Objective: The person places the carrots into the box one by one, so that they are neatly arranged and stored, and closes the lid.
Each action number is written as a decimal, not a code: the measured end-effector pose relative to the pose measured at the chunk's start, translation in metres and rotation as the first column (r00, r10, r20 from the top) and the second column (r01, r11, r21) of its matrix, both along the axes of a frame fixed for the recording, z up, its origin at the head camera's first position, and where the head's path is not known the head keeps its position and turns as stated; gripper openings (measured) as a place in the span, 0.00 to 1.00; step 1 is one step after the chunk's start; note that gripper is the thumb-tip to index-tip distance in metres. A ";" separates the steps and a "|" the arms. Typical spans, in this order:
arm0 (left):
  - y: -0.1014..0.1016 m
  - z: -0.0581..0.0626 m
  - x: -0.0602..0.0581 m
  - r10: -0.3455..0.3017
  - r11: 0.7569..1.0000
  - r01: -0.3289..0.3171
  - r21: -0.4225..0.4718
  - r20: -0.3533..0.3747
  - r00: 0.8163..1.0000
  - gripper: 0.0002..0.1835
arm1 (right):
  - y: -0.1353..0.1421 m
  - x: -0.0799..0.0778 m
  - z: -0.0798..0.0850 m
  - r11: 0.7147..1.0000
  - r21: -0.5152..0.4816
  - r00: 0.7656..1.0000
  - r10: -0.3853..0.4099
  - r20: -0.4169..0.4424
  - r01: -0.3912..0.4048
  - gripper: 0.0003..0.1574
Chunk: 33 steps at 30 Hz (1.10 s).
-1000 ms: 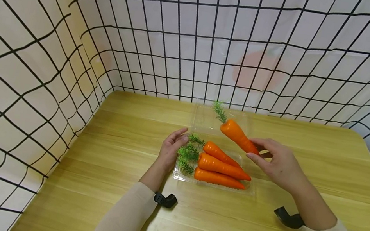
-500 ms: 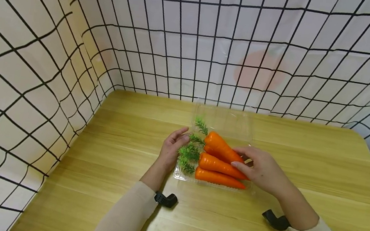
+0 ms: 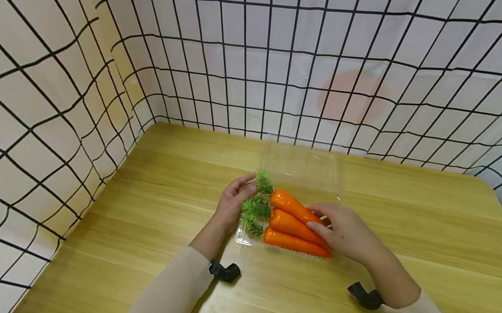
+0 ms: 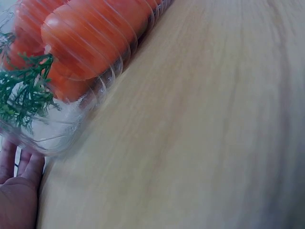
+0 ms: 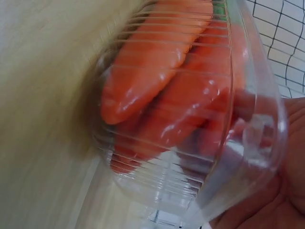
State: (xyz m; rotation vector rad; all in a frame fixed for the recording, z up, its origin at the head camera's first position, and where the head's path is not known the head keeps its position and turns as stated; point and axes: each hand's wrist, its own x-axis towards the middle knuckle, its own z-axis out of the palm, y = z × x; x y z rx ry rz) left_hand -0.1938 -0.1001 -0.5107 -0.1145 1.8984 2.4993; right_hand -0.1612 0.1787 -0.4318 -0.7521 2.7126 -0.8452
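Note:
An orange toy carrot (image 3: 290, 203) with green leaves lies at the far side of a clear plastic box, on top of the other carrots. My right hand (image 3: 343, 232) pinches its tapered end between thumb and fingers. Below it are a middle carrot (image 3: 294, 225) and a front carrot (image 3: 294, 242), leaves toward the left; another carrot underneath is mostly hidden. My left hand (image 3: 231, 204) rests at the box's left end beside the green leaves (image 3: 255, 208), fingers fairly straight. The ribbed wall of the clear box (image 5: 167, 191) shows closely in the right wrist view.
The box's clear lid (image 3: 302, 166) lies folded back behind it. A wooden table (image 3: 170, 182) carries everything. Black wire grid panels (image 3: 244, 70) stand along the back and sides, with pale cloth behind.
My right hand has brought the carrot left and down from above the lid side into the box, onto the other carrots. My left hand has stayed where it was.

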 end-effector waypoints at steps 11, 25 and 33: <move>0.000 -0.001 -0.002 -0.006 1.000 0.006 -0.009 0.005 1.000 0.24 | -0.009 -0.001 -0.002 0.996 0.087 0.999 0.000 -0.036 0.004 0.26; 0.000 -0.003 -0.001 0.005 1.000 -0.005 0.022 0.006 1.000 0.24 | -0.007 0.003 -0.009 0.999 0.041 0.991 -0.023 -0.132 0.029 0.25; 0.000 -0.002 0.001 0.011 0.998 -0.012 0.057 0.003 1.000 0.23 | -0.002 0.004 -0.010 0.996 -0.026 0.983 -0.090 -0.161 0.087 0.20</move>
